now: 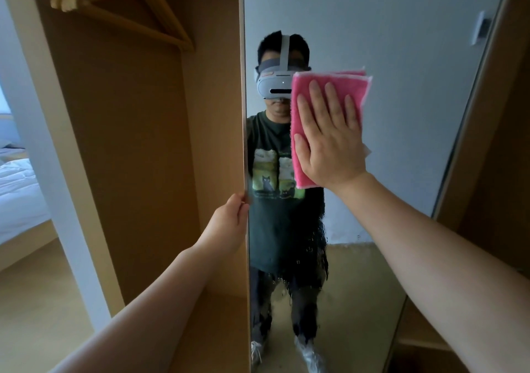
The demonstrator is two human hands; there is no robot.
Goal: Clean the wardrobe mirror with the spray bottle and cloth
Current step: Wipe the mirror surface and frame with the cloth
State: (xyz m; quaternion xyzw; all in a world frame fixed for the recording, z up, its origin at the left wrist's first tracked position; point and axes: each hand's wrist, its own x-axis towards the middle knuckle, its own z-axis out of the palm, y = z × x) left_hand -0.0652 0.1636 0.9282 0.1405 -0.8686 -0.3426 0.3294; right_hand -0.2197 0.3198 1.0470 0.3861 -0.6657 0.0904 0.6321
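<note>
The tall wardrobe mirror fills the right half of the view on an opened wooden door. My right hand lies flat with straight fingers on a folded pink cloth and presses it against the glass at head height. My left hand grips the door's left edge at waist height, fingers curled round it. Wet droplets and streaks cover the lower glass. No spray bottle is in view.
The open wardrobe interior lies to the left, with a wooden hanger at the top. A bed with white sheets shows at the far left. A wooden panel borders the mirror on the right.
</note>
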